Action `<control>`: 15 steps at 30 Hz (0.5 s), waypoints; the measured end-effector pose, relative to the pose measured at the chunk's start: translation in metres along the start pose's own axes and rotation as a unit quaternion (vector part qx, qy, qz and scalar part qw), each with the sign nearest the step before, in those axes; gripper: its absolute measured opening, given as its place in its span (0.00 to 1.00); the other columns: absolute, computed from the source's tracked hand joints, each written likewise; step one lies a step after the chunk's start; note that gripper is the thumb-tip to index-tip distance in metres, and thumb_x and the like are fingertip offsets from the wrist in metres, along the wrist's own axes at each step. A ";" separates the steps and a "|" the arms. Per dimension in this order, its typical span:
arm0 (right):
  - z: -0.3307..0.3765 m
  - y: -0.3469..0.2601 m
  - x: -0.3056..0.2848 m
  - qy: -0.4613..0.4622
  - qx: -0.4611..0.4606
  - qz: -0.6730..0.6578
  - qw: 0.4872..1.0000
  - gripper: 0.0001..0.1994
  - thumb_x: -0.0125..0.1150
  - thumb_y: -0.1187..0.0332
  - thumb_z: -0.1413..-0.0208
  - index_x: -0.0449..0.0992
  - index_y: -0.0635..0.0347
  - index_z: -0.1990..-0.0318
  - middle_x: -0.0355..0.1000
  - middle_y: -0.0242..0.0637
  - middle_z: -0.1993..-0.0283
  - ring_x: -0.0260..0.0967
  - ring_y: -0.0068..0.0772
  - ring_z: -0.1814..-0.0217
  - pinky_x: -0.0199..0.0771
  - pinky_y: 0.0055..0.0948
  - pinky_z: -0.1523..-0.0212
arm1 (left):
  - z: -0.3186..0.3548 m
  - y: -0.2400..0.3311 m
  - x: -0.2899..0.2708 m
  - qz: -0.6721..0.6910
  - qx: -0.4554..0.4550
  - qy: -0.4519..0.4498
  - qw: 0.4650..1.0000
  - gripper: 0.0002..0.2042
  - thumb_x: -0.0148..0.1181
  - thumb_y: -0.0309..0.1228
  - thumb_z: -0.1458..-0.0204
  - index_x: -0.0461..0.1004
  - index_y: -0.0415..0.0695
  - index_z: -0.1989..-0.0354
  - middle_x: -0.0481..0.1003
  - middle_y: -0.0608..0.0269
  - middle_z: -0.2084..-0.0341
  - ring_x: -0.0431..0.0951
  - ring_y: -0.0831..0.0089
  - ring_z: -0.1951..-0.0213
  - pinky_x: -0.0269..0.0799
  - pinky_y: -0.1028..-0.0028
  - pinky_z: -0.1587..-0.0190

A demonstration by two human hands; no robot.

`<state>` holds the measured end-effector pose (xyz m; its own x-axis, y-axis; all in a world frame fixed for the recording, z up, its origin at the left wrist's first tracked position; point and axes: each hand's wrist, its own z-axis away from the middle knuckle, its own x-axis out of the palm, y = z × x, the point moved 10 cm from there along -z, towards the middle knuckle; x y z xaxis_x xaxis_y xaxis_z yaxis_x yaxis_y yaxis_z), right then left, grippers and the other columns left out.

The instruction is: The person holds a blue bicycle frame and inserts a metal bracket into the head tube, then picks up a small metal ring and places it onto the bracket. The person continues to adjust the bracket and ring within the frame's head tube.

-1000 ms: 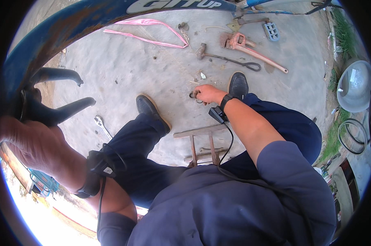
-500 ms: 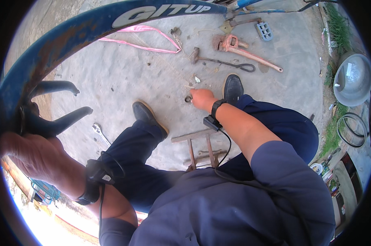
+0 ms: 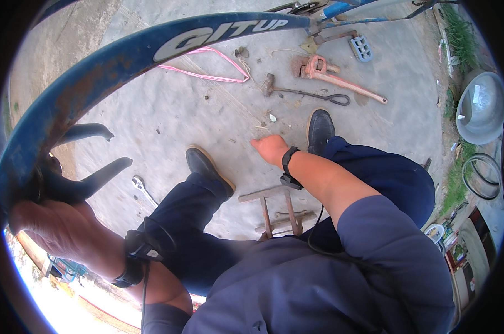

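Observation:
A blue, rust-marked bicycle frame [image 3: 90,78] arches across the upper left, tilted. My left hand [image 3: 60,228] is closed round its lower left end, fingers partly hidden, beside two dark prongs [image 3: 104,173]. My right hand [image 3: 270,149] is closed in a fist above the concrete, between my shoes. The small dark ring that showed at its fingertips a moment earlier is hidden now, apparently inside the fist. A hammer [image 3: 268,84] with a looped metal handle lies beyond my right hand, and past it a red pipe wrench [image 3: 341,80].
An adjustable wrench [image 3: 143,189] lies by my left leg. A low wooden stool [image 3: 277,209] stands beneath me. Pink strap [image 3: 218,78] loops on the ground. A grey pedal [image 3: 361,49] sits at the upper right. A metal basin [image 3: 482,111] and thin rings [image 3: 482,175] are at far right.
My right hand has drawn back slightly toward me, and the dark ring at its fingertips has gone out of sight. My left hand stays on the bicycle frame; the whole view has shifted a little.

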<state>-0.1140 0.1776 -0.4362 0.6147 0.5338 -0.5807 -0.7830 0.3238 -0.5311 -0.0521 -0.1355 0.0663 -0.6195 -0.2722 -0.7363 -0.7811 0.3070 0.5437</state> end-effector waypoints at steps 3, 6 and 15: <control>0.001 0.000 -0.001 0.022 -0.005 0.026 0.999 0.11 0.52 0.70 0.39 0.75 0.54 0.50 0.80 0.43 0.62 0.81 0.48 0.58 0.80 0.48 0.63 | 0.000 -0.001 0.004 0.019 -0.008 -0.004 1.000 0.38 0.47 0.69 0.45 0.74 0.39 0.51 0.79 0.52 0.61 0.81 0.64 0.52 0.73 0.65 0.41; 0.002 0.008 0.001 0.006 0.013 0.029 0.999 0.11 0.53 0.71 0.40 0.74 0.54 0.51 0.80 0.42 0.62 0.81 0.47 0.59 0.80 0.48 0.64 | 0.000 -0.002 0.004 0.031 -0.015 -0.009 0.999 0.40 0.46 0.70 0.45 0.74 0.38 0.51 0.79 0.51 0.60 0.81 0.64 0.51 0.73 0.65 0.40; 0.000 0.015 -0.009 0.008 0.005 0.006 1.000 0.08 0.54 0.73 0.41 0.76 0.60 0.56 0.81 0.45 0.63 0.81 0.51 0.60 0.80 0.49 0.63 | 0.002 -0.006 0.005 0.073 -0.035 -0.021 0.996 0.46 0.43 0.76 0.46 0.74 0.36 0.51 0.79 0.48 0.58 0.82 0.62 0.50 0.74 0.64 0.38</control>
<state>-0.1309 0.1777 -0.4392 0.6069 0.5254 -0.5963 -0.7909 0.3255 -0.5182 -0.0504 -0.1370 0.0589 -0.7243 -0.1904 -0.6627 -0.6873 0.2760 0.6719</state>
